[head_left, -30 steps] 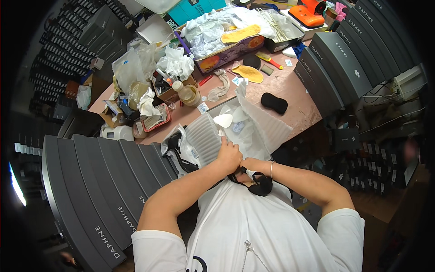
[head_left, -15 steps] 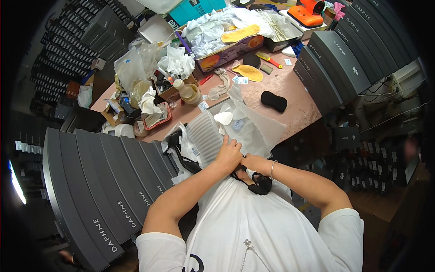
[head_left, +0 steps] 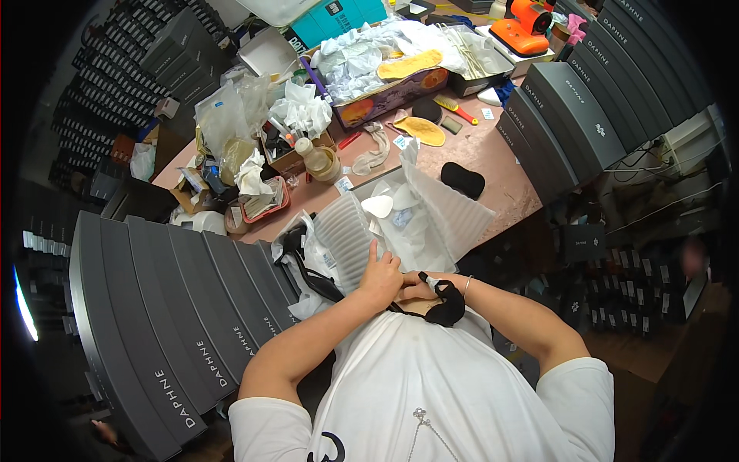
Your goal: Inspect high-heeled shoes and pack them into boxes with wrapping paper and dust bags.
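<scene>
A black sandal (head_left: 445,309) with a beige insole lies close against my white shirt. My right hand (head_left: 418,289) is closed on it, a bracelet on the wrist. My left hand (head_left: 380,279) meets the right hand over the sandal's strap side, its index finger pointing away and the others curled in; their tips are hidden. Just beyond is an open shoebox (head_left: 431,231) lined with white tissue, with a white oval pad (head_left: 377,206) on it. Ribbed foam sheet (head_left: 342,235) lies on its left. Another black strappy shoe (head_left: 319,283) rests in white wrapping beside the left forearm.
Dark grey shoeboxes (head_left: 154,331) stand stacked at left, and more boxes (head_left: 570,115) at right. On the pink table lie a black sponge-like block (head_left: 463,179), a yellow insole (head_left: 419,131), a brush (head_left: 456,108) and a jar (head_left: 323,163). A tissue-filled carton (head_left: 392,100) stands behind.
Both hands have drawn slightly nearer my body, and the left index finger has straightened. The tissue and foam at the box's right side have spread outward.
</scene>
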A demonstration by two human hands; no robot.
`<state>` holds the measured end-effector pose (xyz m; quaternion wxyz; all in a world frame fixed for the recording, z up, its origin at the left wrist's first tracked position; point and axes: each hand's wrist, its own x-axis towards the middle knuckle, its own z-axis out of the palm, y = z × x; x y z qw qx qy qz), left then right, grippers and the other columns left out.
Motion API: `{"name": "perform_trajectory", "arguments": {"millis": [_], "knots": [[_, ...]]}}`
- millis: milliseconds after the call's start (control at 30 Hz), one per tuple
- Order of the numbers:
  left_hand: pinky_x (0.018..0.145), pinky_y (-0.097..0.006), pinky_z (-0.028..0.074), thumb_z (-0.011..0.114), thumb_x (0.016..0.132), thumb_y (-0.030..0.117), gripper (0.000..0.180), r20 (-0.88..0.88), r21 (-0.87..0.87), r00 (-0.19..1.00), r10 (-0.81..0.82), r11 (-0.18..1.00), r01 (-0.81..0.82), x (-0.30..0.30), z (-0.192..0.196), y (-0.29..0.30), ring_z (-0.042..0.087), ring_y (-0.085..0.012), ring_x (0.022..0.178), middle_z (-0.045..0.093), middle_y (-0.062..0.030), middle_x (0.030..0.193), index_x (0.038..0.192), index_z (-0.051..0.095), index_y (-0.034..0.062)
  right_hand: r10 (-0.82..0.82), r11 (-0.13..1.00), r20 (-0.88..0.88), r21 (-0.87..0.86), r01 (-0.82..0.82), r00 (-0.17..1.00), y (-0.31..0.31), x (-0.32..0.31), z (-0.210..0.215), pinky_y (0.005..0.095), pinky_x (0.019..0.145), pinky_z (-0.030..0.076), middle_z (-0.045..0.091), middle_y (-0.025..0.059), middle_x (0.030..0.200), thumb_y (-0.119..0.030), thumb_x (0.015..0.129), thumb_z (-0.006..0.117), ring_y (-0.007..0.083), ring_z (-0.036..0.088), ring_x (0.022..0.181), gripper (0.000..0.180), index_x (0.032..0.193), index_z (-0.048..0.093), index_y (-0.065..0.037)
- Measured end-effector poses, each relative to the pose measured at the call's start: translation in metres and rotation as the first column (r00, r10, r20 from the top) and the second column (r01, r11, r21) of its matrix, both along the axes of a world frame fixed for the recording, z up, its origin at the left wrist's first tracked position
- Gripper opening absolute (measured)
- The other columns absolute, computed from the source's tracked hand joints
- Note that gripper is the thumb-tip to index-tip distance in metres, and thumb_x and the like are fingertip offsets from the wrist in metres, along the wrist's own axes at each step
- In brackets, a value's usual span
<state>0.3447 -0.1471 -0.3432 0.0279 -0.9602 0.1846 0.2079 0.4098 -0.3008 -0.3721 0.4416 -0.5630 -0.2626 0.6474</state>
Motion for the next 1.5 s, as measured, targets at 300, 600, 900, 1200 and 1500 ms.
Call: {"name": "perform_trajectory", "arguments": {"millis": [300,600,900,1200,1500], "knots": [[0.107,-0.066,0.001,0.048,0.088,0.031,0.034,-0.043,0.283,0.988,-0.149,0.947,0.155,0.017,0.008,-0.003,0.034,-0.0378,0.129,0.046,-0.0168,0.130,0.109,0.069,0.0139,0.147,0.960,0.584,0.111,-0.258,0.798,0.009,0.005,-0.002,0.0365,0.072,0.044,0.064,0.0152,0.079,-0.026,0.077,0.054,0.0318,0.058,0.071,0.021,0.080,0.061,-0.006],[0.106,-0.068,0.003,0.060,0.079,0.029,0.031,-0.058,0.197,0.994,-0.094,0.975,0.103,0.023,-0.001,0.002,0.034,-0.0361,0.130,0.041,-0.0166,0.137,0.103,0.071,0.0129,0.142,0.966,0.578,0.095,-0.239,0.804,0.010,0.004,0.010,0.0391,0.080,0.044,0.064,0.0149,0.082,-0.028,0.077,0.057,0.0340,0.058,0.079,0.025,0.088,0.061,-0.006],[0.104,-0.071,0.003,0.066,0.072,0.027,0.026,0.061,0.120,0.997,-0.050,0.992,0.042,0.014,0.001,0.000,0.020,-0.0329,0.138,0.039,-0.0114,0.139,0.094,0.073,0.0156,0.179,0.983,0.562,-0.078,-0.163,0.807,0.010,0.000,0.001,0.0408,0.085,0.046,0.059,0.0258,0.103,-0.035,0.075,0.062,0.0397,0.055,0.097,0.051,0.109,0.058,0.003],[0.107,-0.067,0.004,0.061,0.073,0.020,0.018,0.119,-0.004,0.991,-0.061,0.998,0.061,0.007,0.006,0.004,0.035,-0.0299,0.128,0.054,-0.0070,0.106,0.085,0.074,0.0135,0.307,0.951,0.632,-0.182,-0.249,0.712,0.010,-0.001,0.029,0.0415,0.084,0.049,0.059,0.0294,0.103,-0.031,0.072,0.065,0.0412,0.055,0.100,0.054,0.109,0.056,0.008],[0.109,-0.062,0.006,0.062,0.073,0.018,0.019,0.159,-0.122,0.983,0.096,0.989,-0.077,-0.014,0.000,0.011,0.040,-0.0272,0.121,0.053,-0.0057,0.100,0.087,0.074,0.0179,0.076,0.988,0.232,0.116,-0.105,0.970,0.005,-0.005,0.008,0.0375,0.111,0.006,0.057,0.0153,0.101,-0.041,0.080,0.062,0.0318,0.052,0.110,0.062,0.126,0.046,-0.003]]}}
